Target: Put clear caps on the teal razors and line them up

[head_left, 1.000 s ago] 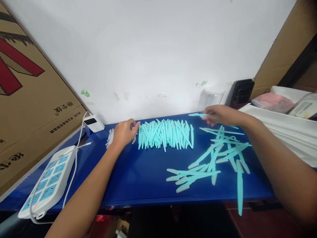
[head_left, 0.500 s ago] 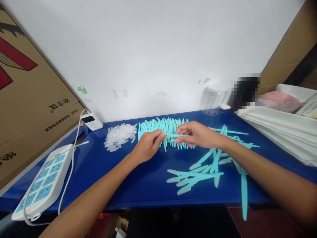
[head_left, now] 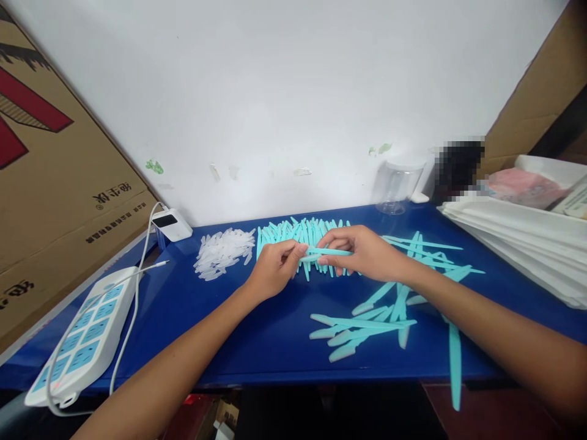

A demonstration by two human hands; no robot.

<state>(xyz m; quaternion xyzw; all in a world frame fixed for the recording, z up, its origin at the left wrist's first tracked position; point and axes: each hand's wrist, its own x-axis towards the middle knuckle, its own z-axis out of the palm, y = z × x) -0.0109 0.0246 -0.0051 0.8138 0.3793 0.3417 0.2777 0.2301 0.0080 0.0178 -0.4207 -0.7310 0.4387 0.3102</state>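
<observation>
My left arm (head_left: 178,354) slants in from the near left, my right arm (head_left: 486,321) from the near right. My 2 bare hands face each other, close but apart. My left hand (head_left: 275,269) is curled, its thumb (head_left: 293,260) pressed in a pinch; my right hand (head_left: 364,253) points left, fingers (head_left: 340,233) bent, thumb (head_left: 334,261) on the near side.

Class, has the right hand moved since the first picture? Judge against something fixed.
Yes: against the clear jar, the right hand has moved left and nearer the person; it no longer hides the jar's base.
</observation>
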